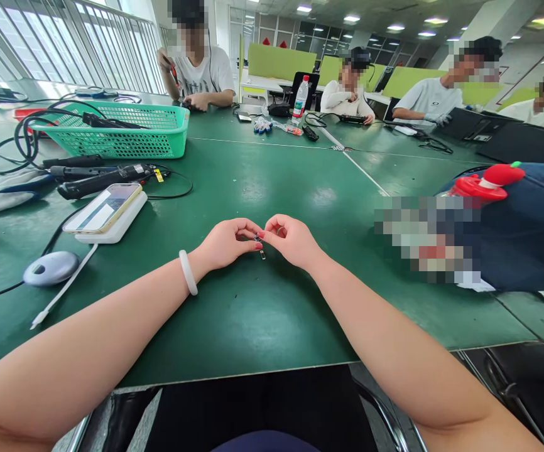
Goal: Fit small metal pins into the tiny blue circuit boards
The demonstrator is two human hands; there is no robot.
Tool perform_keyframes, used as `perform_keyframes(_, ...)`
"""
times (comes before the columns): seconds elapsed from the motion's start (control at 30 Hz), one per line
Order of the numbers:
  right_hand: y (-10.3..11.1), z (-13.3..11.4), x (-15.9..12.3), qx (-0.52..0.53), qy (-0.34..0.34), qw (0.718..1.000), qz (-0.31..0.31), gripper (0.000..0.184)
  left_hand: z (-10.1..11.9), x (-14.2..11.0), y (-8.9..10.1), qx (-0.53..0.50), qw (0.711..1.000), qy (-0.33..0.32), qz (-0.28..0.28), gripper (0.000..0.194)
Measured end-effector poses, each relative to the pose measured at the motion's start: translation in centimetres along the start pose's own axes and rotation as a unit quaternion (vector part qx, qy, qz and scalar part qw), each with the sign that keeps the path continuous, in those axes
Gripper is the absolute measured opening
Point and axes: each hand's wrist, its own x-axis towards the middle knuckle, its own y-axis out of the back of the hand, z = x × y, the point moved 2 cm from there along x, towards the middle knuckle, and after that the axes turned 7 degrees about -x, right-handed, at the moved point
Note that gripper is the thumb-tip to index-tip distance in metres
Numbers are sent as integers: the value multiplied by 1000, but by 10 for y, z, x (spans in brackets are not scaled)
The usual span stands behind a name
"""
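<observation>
Fingertip to fingertip, my two hands meet over the middle of the green table (272, 314). My left hand (227, 242), with a white bangle on the wrist, pinches a small metallic piece (262, 254) between thumb and fingers. A short end of that piece hangs below the fingertips; its exact kind is too small to make out. My right hand (293, 238) is closed in a pinch at the upper part of the same piece. The fingers hide most of the piece.
Left of my hands lie a phone (105, 207) on a white block, a grey mouse-shaped device (51, 269), black tools (107, 181) and a green basket (125, 138) with cables. A dark blue bag (526, 232) sits right. Several people sit across, near a bottle (301, 100).
</observation>
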Motion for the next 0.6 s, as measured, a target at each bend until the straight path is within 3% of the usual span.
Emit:
perform_keyframes(0.13, 4, 5, 1, -41, -15, 999, -32, 22, -5, 2, 5, 33, 998, 9, 43, 30)
perform_keyframes(0.27, 2, 8, 1, -137, 22, 985, -99, 5, -8, 4, 9, 45, 996, 7, 81, 30)
perform_keyframes(0.33, 0, 8, 0, -167, 36, 978, -116, 6, -8, 4, 10, 47, 995, 7, 86, 30)
perform_keyframes(0.6, 1, 5, -1, -223, 49, 967, -115, 11, -11, 6, 10, 57, 995, 3, 82, 30)
